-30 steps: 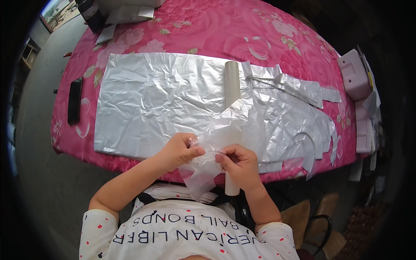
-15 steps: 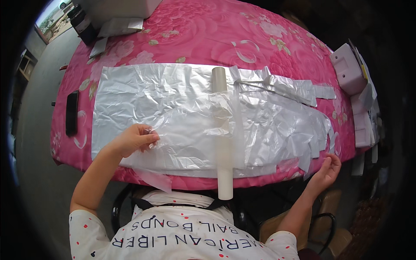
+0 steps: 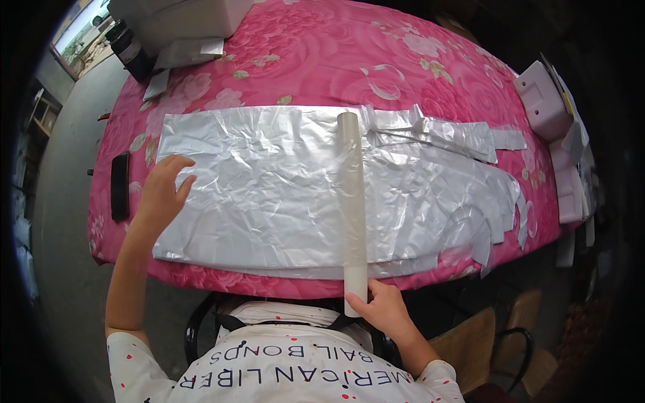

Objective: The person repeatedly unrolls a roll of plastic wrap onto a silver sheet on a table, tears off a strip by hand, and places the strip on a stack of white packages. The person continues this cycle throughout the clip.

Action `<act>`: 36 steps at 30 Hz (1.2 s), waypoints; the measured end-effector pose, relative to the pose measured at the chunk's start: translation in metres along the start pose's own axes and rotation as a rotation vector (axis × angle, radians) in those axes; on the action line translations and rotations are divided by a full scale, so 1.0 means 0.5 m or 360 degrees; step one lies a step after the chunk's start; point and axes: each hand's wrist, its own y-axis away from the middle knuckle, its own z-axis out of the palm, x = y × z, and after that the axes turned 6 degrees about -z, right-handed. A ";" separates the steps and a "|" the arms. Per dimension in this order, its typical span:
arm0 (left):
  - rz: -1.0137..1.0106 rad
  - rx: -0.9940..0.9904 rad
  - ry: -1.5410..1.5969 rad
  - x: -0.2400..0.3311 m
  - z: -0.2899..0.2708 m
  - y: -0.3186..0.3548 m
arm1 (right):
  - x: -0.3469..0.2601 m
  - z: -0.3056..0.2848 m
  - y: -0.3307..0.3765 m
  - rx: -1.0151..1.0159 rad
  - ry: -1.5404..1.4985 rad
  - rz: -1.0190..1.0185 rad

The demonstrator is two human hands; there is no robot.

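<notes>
1. R hand (image 3: 384, 307), lower centre of frame, is gripping the near end of a pale roll (image 3: 353, 201); thumb is lying over it, fingers are pressing in from the R side, some of them hidden.
2. Roll is lying nearly vert. in frame, just R of centre, across silvery plastic sheets (image 3: 255, 195); its near end is sticking out past the table edge. Can't tell if the shiny film on its mid part is wound round it or just lying over.
3. L hand (image 3: 164, 191), left-centre of frame, is hovering at or just above the sheets' left edge; fingers are curling, thumb is standing apart, so grip is spread. Can't tell if fingertips are touching plastic.
4. Sheets are spreading over the middle of frame, creased, w/ cut-looking strips trailing off at R.
5. Pink floral tablecloth (image 3: 309, 64) is running underneath, up to top of frame.
6. Black flat object (image 3: 119, 187) is lying far L, near L hand.
7. Dark jar (image 3: 129, 52) is standing upper left, beside a whitish box (image 3: 185, 23).
8. Pale pink foam boxes (image 3: 544, 101) are sitting at R edge of table.
</notes>
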 end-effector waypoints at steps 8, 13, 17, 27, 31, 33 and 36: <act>0.0465 -0.0205 0.0660 0.291 0.294 0.023 | 0.008 -0.003 0.007 -0.0037 -0.0021 -0.0012; 0.0497 -0.0291 0.0267 0.307 0.320 0.036 | 0.004 -0.042 -0.009 -0.0308 0.0088 0.0022; 0.0479 -0.0300 0.0137 0.313 0.322 0.040 | -0.039 -0.096 -0.080 -0.0269 0.0122 -0.0102; 0.0504 -0.0264 0.0048 0.318 0.323 0.036 | -0.087 -0.156 -0.463 0.0039 -0.1499 -0.0262; 0.0489 -0.0239 0.0094 0.314 0.328 0.038 | -0.074 -0.223 -0.505 0.0334 -0.2506 -0.0550; 0.0507 -0.0227 0.0102 0.315 0.329 0.038 | -0.056 -0.308 -0.488 0.0491 -0.2701 -0.0889; 0.0500 -0.0217 0.0112 0.316 0.326 0.041 | -0.092 -0.373 -0.445 0.0646 -0.2601 -0.1210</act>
